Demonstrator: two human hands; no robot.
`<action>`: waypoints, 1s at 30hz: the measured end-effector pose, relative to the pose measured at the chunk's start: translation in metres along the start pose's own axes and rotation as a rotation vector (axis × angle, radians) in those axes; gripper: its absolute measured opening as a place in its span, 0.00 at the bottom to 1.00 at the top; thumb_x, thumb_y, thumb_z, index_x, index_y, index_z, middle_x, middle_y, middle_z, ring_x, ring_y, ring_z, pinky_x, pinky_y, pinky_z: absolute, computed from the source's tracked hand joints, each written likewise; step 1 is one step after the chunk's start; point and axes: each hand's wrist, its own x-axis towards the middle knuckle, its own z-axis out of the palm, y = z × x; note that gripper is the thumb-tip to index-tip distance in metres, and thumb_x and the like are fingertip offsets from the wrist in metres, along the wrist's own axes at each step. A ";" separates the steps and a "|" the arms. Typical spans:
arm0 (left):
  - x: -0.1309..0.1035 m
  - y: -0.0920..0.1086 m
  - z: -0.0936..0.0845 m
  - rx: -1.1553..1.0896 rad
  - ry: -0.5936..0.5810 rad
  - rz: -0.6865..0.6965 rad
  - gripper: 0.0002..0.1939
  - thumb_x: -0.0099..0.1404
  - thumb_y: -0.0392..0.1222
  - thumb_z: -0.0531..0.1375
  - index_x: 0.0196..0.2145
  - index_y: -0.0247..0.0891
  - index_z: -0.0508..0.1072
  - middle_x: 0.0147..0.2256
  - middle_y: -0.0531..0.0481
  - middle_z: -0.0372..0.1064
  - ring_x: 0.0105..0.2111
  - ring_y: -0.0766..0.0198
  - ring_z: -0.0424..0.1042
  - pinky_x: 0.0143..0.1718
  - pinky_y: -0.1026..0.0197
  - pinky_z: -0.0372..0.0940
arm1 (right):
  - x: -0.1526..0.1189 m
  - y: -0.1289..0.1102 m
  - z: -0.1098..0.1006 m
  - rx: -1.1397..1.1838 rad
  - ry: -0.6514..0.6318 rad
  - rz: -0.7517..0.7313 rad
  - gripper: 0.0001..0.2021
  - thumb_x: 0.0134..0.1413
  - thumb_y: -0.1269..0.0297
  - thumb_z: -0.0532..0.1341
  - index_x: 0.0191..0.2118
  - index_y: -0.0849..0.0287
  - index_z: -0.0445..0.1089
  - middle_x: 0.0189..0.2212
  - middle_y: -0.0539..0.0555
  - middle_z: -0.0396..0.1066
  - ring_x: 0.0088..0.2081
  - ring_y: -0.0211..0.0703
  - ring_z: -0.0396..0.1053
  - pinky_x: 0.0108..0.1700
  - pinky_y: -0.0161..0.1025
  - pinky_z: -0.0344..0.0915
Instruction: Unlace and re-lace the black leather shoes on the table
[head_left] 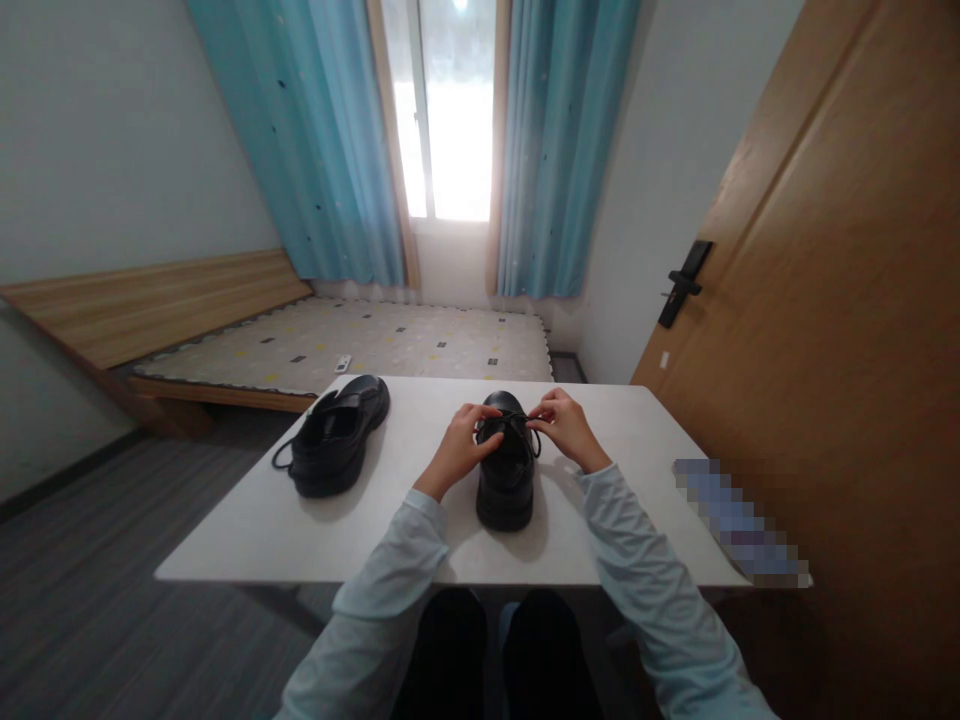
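A black lace-up shoe (505, 500) stands on the white table (420, 545) in front of me, toe pointing away, heel toward me. My left hand (466, 445) is at the left side of its lacing, fingers pinched on the shoelace by the tongue. On the other side, my right hand (564, 425) pinches a black shoelace (535, 419) just off the shoe's right edge. A loop of lace hangs beside the shoe, below the right fingers. Some of the lacing is hidden by my left fingers. The second black shoe (330, 455) rests apart at the table's left.
A blurred-out flat item (739, 525) lies along the table's right edge. Beyond the table is a bed (397, 345) with a small white object (343, 364) on it. A wooden door (817, 300) with a black handle stands close on the right. Blue curtains (555, 150) flank the window.
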 end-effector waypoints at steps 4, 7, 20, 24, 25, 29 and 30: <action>0.000 0.002 0.000 -0.004 -0.010 -0.014 0.14 0.56 0.38 0.61 0.41 0.38 0.71 0.42 0.45 0.65 0.43 0.59 0.69 0.40 0.56 0.69 | 0.001 0.004 0.000 -0.048 0.004 0.003 0.04 0.41 0.67 0.69 0.23 0.60 0.75 0.29 0.51 0.62 0.26 0.35 0.61 0.32 0.38 0.64; 0.000 0.003 -0.001 0.009 -0.011 -0.013 0.14 0.56 0.38 0.61 0.41 0.37 0.71 0.42 0.45 0.65 0.43 0.59 0.69 0.40 0.56 0.69 | 0.001 0.006 -0.001 -0.102 0.044 -0.015 0.03 0.42 0.70 0.68 0.23 0.60 0.74 0.30 0.52 0.63 0.27 0.37 0.62 0.34 0.39 0.64; 0.001 0.003 -0.001 0.017 -0.009 -0.004 0.13 0.56 0.38 0.61 0.41 0.38 0.71 0.42 0.45 0.65 0.41 0.60 0.69 0.39 0.56 0.69 | 0.000 0.004 -0.004 -0.068 0.137 0.097 0.03 0.47 0.70 0.61 0.25 0.58 0.68 0.25 0.52 0.73 0.28 0.42 0.69 0.32 0.38 0.62; 0.000 0.003 -0.001 0.016 -0.009 -0.008 0.13 0.56 0.38 0.61 0.41 0.39 0.71 0.42 0.46 0.65 0.42 0.59 0.68 0.40 0.56 0.69 | 0.001 0.002 -0.003 0.110 0.147 0.209 0.03 0.45 0.68 0.62 0.26 0.59 0.66 0.22 0.51 0.70 0.25 0.40 0.69 0.29 0.37 0.63; 0.000 0.003 -0.001 0.017 -0.009 -0.011 0.13 0.56 0.38 0.61 0.41 0.39 0.71 0.42 0.46 0.65 0.43 0.59 0.68 0.40 0.56 0.69 | 0.001 0.002 -0.003 0.179 0.143 0.238 0.05 0.45 0.66 0.62 0.26 0.59 0.65 0.22 0.50 0.70 0.24 0.40 0.68 0.28 0.36 0.63; 0.000 0.001 -0.001 0.021 -0.010 -0.012 0.13 0.56 0.38 0.61 0.41 0.39 0.71 0.42 0.46 0.65 0.43 0.59 0.68 0.41 0.56 0.69 | 0.003 0.001 -0.002 0.420 0.127 0.289 0.09 0.43 0.63 0.63 0.28 0.58 0.62 0.25 0.52 0.73 0.24 0.39 0.70 0.25 0.34 0.63; 0.000 0.001 -0.001 0.022 -0.010 -0.007 0.13 0.56 0.38 0.61 0.41 0.39 0.71 0.42 0.46 0.65 0.43 0.59 0.68 0.41 0.56 0.69 | 0.003 0.000 -0.002 0.456 0.124 0.292 0.10 0.43 0.62 0.64 0.28 0.58 0.61 0.26 0.53 0.74 0.25 0.39 0.70 0.26 0.34 0.64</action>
